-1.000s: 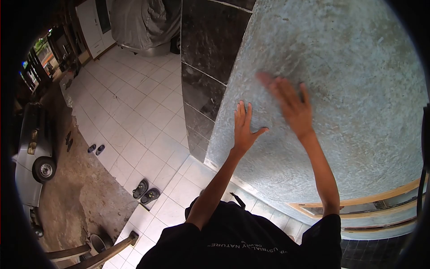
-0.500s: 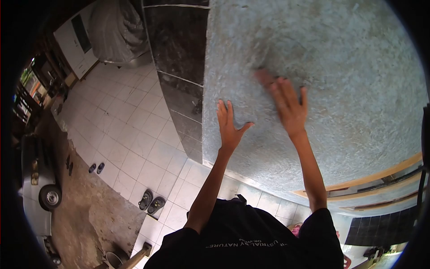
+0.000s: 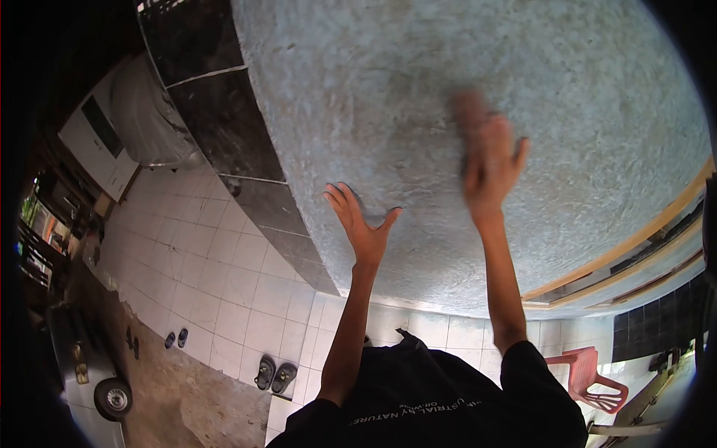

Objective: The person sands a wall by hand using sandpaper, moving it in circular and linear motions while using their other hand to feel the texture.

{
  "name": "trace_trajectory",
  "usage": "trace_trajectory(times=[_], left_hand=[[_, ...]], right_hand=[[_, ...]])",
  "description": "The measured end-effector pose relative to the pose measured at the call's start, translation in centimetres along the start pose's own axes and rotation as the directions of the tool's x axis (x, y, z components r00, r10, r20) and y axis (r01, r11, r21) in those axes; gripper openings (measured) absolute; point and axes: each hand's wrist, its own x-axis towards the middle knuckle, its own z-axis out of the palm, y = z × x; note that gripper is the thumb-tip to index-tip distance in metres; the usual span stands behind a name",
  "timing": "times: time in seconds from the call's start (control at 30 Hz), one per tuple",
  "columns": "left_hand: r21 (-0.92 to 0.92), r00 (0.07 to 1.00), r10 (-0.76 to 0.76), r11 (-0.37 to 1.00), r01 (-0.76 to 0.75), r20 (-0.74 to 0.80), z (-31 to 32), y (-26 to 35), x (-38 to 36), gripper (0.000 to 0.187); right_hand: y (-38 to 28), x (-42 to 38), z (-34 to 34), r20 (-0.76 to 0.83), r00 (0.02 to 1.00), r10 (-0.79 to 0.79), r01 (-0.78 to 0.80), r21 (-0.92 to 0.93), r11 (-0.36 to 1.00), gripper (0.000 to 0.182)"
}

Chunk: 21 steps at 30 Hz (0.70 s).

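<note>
A rough grey-blue plastered wall [image 3: 418, 142] fills the upper middle of the view. My left hand [image 3: 364, 228] rests on its lower left part with fingers spread and the thumb apart, holding nothing. Higher and to the right, my right hand [image 3: 494, 160] is smeared by motion against the wall. Under its fingers is a flat reddish-brown piece [image 3: 470, 112], pressed to the plaster and sticking out past the fingertips; blur hides its exact kind. My right thumb points out to the side.
Dark tiles [image 3: 216, 123] edge the wall on the left. White floor tiles [image 3: 224, 299] hold sandals [image 3: 275, 375]. A parked vehicle [image 3: 86, 373] stands at lower left. A red plastic chair [image 3: 590, 381] and a wood-framed opening [image 3: 620, 257] are at right.
My right hand and the reddish-brown piece have shifted across the wall, now pointing more upward. My left hand stays spread on the wall. The view has turned, bringing the red chair into sight.
</note>
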Motion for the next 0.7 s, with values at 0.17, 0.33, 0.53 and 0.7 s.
trace_trajectory(times=[0.17, 0.33, 0.53, 0.7], left_hand=[[-0.028, 0.999, 0.043, 0.999, -0.042, 0.011, 0.9, 1.9, 0.6, 0.12], [0.009, 0.998, 0.057, 0.998, -0.057, -0.002, 1.9, 3.0, 0.6, 0.122], [0.037, 0.998, 0.062, 0.997, -0.061, -0.016, 2.3, 4.3, 0.7, 0.123], [0.017, 0.999, 0.025, 1.0, -0.025, -0.027, 2.6, 4.8, 0.5, 0.123]], right_hand=[[0.7, 1.8, -0.3, -0.353, 0.888, 0.296, -0.256, 0.157, 0.954, 0.04], [-1.3, -4.5, 0.4, 0.041, 0.999, -0.004, 0.004, 0.001, 1.0, 0.046], [-1.7, -4.5, 0.9, -0.068, 0.991, 0.117, -0.113, 0.056, 0.992, 0.051], [-2.8, 1.0, 1.0, -0.067, 0.987, 0.149, -0.142, 0.102, 0.985, 0.05]])
